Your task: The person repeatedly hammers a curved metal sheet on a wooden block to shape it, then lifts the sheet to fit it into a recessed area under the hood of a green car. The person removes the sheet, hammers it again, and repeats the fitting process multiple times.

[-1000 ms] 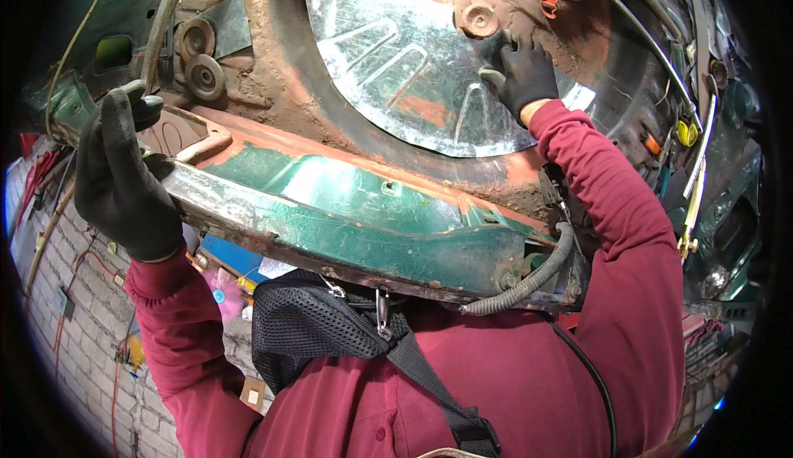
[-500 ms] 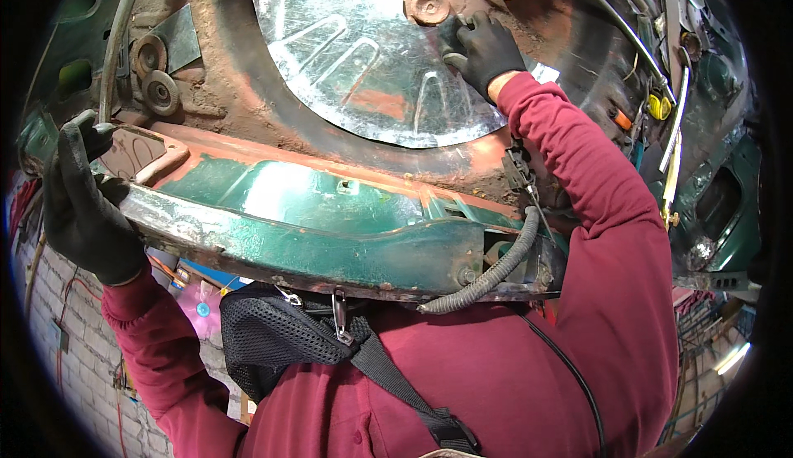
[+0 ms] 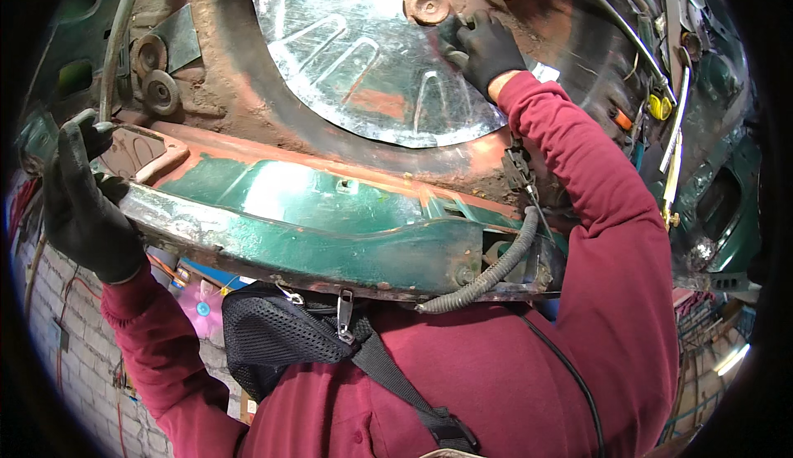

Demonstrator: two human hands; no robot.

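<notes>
Shiny silvery metal sheet [image 3: 380, 66] with curved edge

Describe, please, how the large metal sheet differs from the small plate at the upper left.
The metal sheet looks much larger than the small plate. The metal sheet has a curved edge and looped shapes; the small plate looks straight-edged and plain. The right hand is at the metal sheet, while neither hand is at the small plate. Both look grey.

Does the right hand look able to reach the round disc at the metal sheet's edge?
Likely yes: the right hand is close to the round disc, with no visible obstacle between them.
</notes>
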